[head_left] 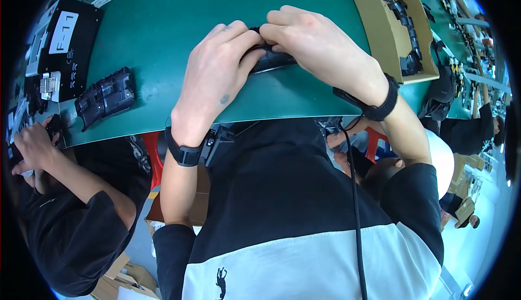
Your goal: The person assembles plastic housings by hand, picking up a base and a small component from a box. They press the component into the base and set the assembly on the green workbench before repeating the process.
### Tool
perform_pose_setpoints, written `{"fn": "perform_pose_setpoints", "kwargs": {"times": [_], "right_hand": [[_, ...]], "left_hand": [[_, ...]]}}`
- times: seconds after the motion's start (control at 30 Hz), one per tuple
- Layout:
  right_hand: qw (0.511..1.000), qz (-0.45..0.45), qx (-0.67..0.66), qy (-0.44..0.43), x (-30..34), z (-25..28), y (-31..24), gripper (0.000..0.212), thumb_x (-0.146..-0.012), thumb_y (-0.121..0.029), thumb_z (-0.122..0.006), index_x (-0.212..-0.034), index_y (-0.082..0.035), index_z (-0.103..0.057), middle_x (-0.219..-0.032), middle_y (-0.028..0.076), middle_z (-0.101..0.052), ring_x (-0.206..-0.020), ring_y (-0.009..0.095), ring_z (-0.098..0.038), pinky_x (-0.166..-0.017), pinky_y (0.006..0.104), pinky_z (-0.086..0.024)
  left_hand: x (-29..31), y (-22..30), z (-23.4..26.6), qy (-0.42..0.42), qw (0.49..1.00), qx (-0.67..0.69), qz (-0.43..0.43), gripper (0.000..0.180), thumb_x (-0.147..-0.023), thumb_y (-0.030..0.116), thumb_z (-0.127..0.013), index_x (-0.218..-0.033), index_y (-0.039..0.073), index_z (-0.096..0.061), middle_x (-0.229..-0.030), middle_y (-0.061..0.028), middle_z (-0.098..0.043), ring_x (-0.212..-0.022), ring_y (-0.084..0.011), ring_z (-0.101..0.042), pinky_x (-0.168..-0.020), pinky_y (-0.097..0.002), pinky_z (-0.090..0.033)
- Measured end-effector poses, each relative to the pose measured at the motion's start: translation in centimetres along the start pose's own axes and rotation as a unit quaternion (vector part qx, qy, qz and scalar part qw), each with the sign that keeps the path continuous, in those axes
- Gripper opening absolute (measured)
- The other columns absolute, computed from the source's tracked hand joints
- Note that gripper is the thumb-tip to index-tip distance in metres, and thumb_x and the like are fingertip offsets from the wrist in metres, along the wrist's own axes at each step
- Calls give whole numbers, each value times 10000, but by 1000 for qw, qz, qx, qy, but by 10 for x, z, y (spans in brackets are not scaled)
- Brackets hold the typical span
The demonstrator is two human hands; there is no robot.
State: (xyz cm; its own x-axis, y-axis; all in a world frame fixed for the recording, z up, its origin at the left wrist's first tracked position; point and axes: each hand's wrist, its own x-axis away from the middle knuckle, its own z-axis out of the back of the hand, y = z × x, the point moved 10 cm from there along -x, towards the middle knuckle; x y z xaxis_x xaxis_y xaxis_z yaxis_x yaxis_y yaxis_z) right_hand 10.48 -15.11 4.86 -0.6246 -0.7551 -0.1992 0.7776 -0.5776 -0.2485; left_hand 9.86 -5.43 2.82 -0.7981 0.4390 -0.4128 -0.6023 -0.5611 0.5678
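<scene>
Over the green table (163, 56), both my hands close around a black plastic part (275, 61), mostly covered by my fingers. My left hand (217, 69) grips its left end, with the thumb along the near side. My right hand (320, 42) has its fingers bent and pinched on the top right of the same part. What the right fingertips press on is hidden. A similar black ribbed shell (107, 97) lies on the table to the left, apart from my hands.
A black box-shaped device (73, 50) with a white label stands at the left. An open cardboard box (374, 23) at the right holds several black parts (410, 34). Co-workers sit close on both sides; one hand (35, 145) shows at the left. A black cord (355, 191) hangs down my front.
</scene>
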Motion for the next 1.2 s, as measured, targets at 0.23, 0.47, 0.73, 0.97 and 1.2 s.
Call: {"fn": "perform_pose_setpoints", "kwargs": {"times": [0.23,0.47,0.73,0.97,1.2], "right_hand": [[963,-113,-49,240,58,71,28,115,-964,-99,-758,-1072,-62,-758,-1027,120,-721,-973,324,-707,-834,391,-582],[829,-532,166,42,227,131,170,203,-968,-254,-776,-1052,-70,-776,-993,131,-791,-964,319,-770,-831,413,-606],[771,-559,238,-190,259,81,220,231,-867,-276,-854,-991,-101,-768,-947,122,-793,-973,345,-772,-831,464,-606],[807,-556,150,-130,269,85,230,318,-783,-230,-909,-1025,-102,-748,-911,114,-793,-944,335,-774,-812,461,-600],[828,-521,122,-166,253,81,221,413,-773,-155,-894,-1146,-82,-736,-978,152,-799,-999,374,-770,-830,471,-612]], "left_hand": [[-13,-32,15,-29,982,-127,137,137,-989,182,-720,-1034,71,-787,-1073,-152,-739,-973,-397,-728,-808,-473,-576],[-26,-61,74,127,963,-191,143,418,-1089,212,-655,-1480,64,-647,-1494,-209,-651,-1279,-384,-690,-1001,-444,-571],[101,-54,144,44,921,-323,214,440,-1061,170,-693,-1487,71,-650,-1496,-189,-650,-1343,-380,-637,-1132,-455,-494],[135,-80,132,33,906,-280,316,440,-988,172,-776,-1411,79,-698,-1473,-173,-640,-1317,-393,-611,-1112,-485,-483],[104,-57,102,44,908,-287,303,440,-904,229,-865,-1306,102,-740,-1464,-118,-630,-1270,-366,-594,-1087,-509,-469]]}}
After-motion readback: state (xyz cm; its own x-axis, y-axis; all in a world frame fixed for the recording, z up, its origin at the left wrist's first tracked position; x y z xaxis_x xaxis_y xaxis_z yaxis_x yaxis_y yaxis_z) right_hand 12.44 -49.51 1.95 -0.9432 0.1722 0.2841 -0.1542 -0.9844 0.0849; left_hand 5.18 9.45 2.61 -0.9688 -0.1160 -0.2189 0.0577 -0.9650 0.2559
